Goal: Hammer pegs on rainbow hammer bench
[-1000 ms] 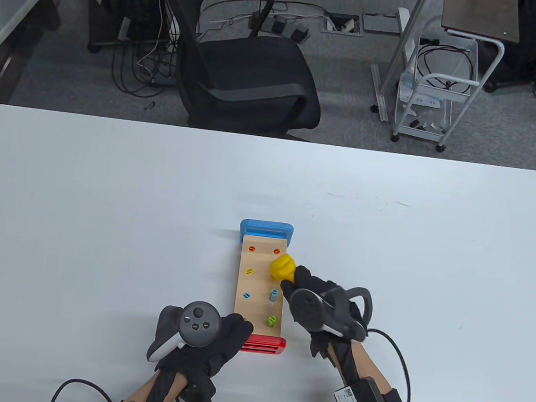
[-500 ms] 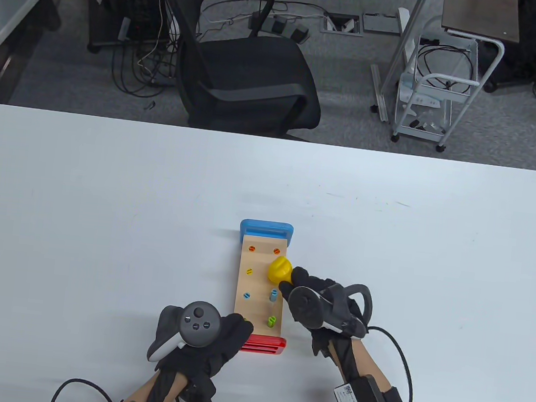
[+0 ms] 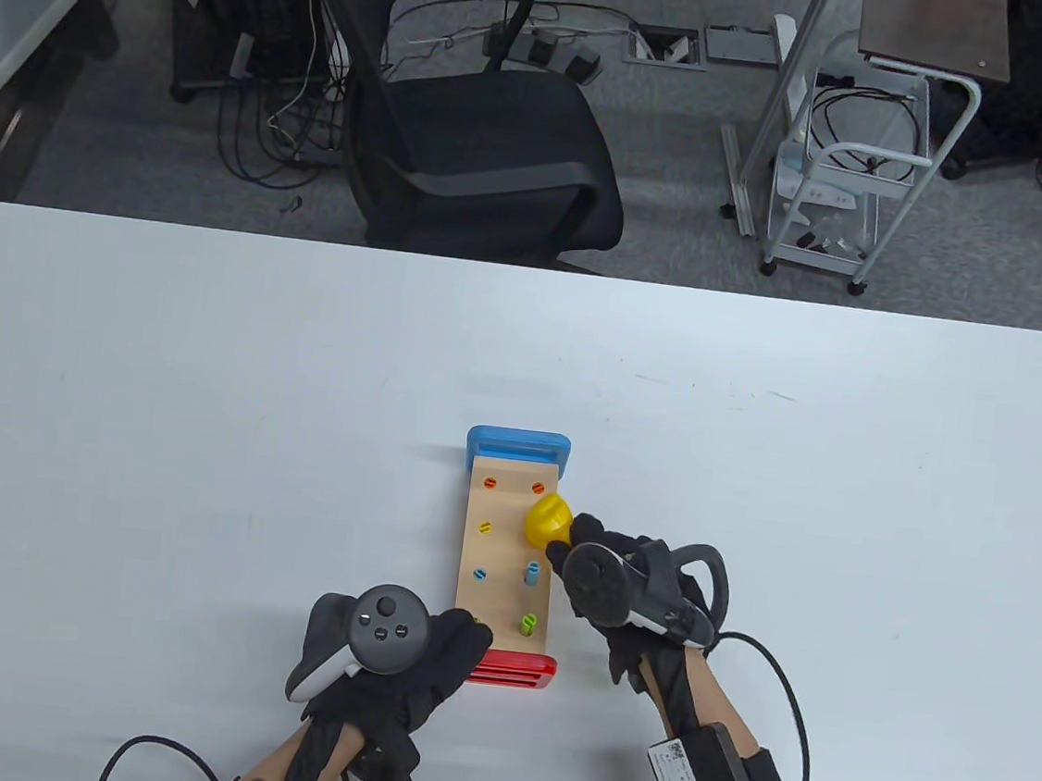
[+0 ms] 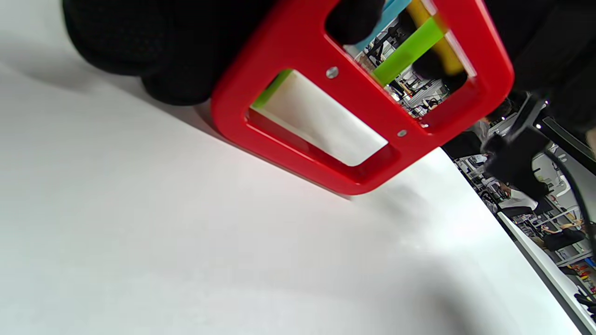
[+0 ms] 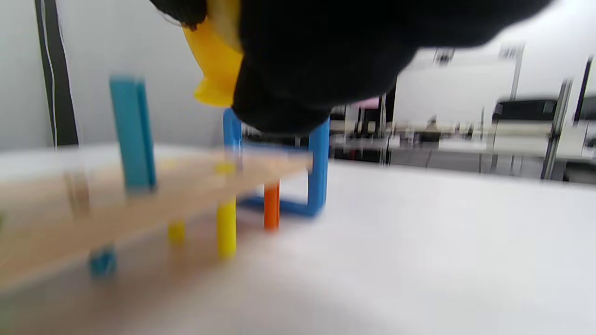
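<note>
The wooden hammer bench (image 3: 501, 584) lies lengthwise on the white table, its blue end (image 3: 517, 448) far and its red end (image 3: 515, 668) near. My left hand (image 3: 419, 654) grips the near left corner by the red end frame (image 4: 358, 107). My right hand (image 3: 600, 571) holds the hammer, whose yellow head (image 3: 548, 521) hangs over the bench's right row. A blue peg (image 3: 531, 575) and a green peg (image 3: 528, 625) stand up in the right row. The orange, yellow and left blue pegs sit flush. The blurred right wrist view shows the yellow head (image 5: 214, 70) above the board and a tall blue peg (image 5: 132, 135).
The table's far edge (image 3: 534, 264) runs behind the bench, with an office chair (image 3: 472, 143) and a wire cart (image 3: 840, 191) on the floor beyond. Cables trail from both wrists near the table's front edge.
The hammer head dipped toward the bench half a second ago and has now risen slightly. My right hand tilted with it. The left hand and the bench have not moved.
</note>
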`<action>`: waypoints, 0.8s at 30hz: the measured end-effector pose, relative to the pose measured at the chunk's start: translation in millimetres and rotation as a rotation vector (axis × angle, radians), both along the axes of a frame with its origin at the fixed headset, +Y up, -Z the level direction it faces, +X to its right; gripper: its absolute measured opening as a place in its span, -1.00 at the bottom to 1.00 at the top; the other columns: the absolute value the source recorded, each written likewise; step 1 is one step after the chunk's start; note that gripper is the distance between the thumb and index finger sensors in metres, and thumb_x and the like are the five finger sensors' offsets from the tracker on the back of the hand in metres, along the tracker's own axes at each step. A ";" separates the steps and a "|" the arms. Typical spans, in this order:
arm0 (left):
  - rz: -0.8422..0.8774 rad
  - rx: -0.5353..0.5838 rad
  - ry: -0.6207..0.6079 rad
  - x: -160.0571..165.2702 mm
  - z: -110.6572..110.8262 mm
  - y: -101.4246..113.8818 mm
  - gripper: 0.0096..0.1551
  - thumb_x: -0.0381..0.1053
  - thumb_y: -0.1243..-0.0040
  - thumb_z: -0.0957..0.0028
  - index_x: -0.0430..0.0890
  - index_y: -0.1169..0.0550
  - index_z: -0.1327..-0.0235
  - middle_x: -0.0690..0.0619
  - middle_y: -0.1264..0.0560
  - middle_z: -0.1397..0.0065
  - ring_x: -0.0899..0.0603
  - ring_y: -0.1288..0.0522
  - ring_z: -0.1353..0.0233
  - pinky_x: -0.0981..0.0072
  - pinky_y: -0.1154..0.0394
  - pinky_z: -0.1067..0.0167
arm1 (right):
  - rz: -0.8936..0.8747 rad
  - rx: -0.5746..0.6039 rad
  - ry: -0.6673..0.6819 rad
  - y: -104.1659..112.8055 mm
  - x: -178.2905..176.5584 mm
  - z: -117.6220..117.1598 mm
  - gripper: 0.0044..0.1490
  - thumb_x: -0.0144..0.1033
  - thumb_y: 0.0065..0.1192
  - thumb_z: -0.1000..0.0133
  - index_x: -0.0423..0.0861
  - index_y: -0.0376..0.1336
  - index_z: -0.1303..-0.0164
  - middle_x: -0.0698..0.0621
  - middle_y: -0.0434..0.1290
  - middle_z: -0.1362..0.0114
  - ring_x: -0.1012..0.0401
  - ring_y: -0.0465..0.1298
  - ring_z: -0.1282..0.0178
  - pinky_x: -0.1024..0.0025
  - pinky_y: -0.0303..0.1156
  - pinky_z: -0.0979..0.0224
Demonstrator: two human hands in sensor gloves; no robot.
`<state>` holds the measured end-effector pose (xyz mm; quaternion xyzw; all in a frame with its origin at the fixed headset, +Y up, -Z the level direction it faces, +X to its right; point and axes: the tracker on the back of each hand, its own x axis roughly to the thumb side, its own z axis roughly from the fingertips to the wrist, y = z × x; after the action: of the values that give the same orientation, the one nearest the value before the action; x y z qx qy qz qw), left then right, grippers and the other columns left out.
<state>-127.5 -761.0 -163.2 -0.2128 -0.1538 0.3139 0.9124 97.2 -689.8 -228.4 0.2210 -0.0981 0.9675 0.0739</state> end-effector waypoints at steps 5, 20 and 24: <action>0.000 -0.002 -0.002 0.0 0.0 0.2 -0.37 0.42 0.45 -0.27 0.06 -0.44 -0.18 -0.47 -0.52 -0.47 -0.58 -0.58 -0.27 -0.31 -0.54 -0.15 | -0.233 0.148 -0.011 13.8 9.7 6.6 -0.20 -0.02 -0.24 -0.34 -0.41 0.23 -0.43 -0.15 0.64 0.08 0.10 0.61 0.42 0.25 0.58 0.33; -0.001 -0.004 -0.006 -0.3 -0.7 0.1 -0.36 0.42 0.45 -0.27 0.06 -0.44 -0.18 -0.47 -0.52 -0.47 -0.58 -0.58 -0.27 -0.31 -0.54 -0.15 | -0.103 0.058 -0.040 21.5 15.9 30.5 -0.20 0.00 -0.20 -0.34 -0.39 0.28 -0.41 -0.14 0.65 0.11 0.12 0.60 0.46 0.26 0.58 0.35; 0.000 -0.004 -0.007 -0.3 -0.7 0.1 -0.37 0.42 0.45 -0.26 0.06 -0.44 -0.18 -0.46 -0.52 -0.47 -0.58 -0.58 -0.27 -0.31 -0.54 -0.15 | -0.115 0.101 -0.074 26.3 17.7 46.9 -0.19 0.01 -0.21 -0.34 -0.39 0.28 -0.41 -0.13 0.65 0.11 0.12 0.61 0.45 0.27 0.58 0.35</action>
<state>-127.9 -760.9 -163.9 -0.2154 -0.1563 0.3133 0.9116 114.9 -663.4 -181.4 0.1828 -0.1621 0.9629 0.1144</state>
